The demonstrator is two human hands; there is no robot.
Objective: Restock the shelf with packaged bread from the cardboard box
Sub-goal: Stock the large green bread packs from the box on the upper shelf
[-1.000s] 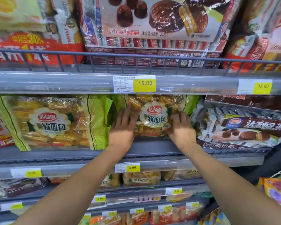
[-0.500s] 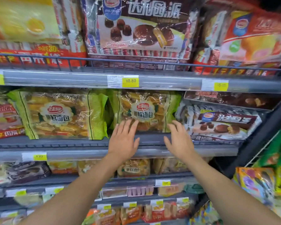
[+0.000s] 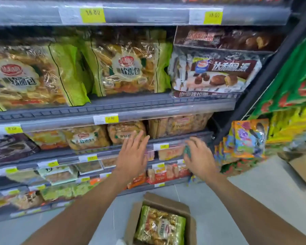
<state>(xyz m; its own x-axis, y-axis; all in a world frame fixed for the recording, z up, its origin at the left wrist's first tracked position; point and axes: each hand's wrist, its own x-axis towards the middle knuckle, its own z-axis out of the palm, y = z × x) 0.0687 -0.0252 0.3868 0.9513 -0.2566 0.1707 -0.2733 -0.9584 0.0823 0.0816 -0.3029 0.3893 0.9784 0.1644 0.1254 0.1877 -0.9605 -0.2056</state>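
Head view, left hand: we see our left hand (image 3: 132,156) held out in front of the lower shelves, palm down, fingers spread; its grip is released and it touches nothing.
Head view, right hand: our right hand (image 3: 199,157) is to the right of the left, fingers curled loosely downward; its grip is slack and it grasps no package. A green patch shows by its fingers; we cannot tell what that is.
Cardboard box: the cardboard box (image 3: 166,202) stands on the floor (image 3: 254,195), near us, below and between the two forearms, its flaps open.
Bread in box: one green-edged bread bag (image 3: 160,227) lies flat inside it.
Shelf: the shelf (image 3: 131,103) runs across the far side at the middle of the view.
Bread on shelf: a packaged bread bag (image 3: 125,68) stands upright at the shelf's centre; a second bread bag (image 3: 25,76) stands to its left, the two just beside each other.
Right of the bread: a chocolate pie pack (image 3: 215,73) sits next to the centre bag.
Price tag: a yellow price tag (image 3: 111,119) is on the shelf's front edge, below the centre bag.
Blur: the picture is smeared, so we cannot read the small print.
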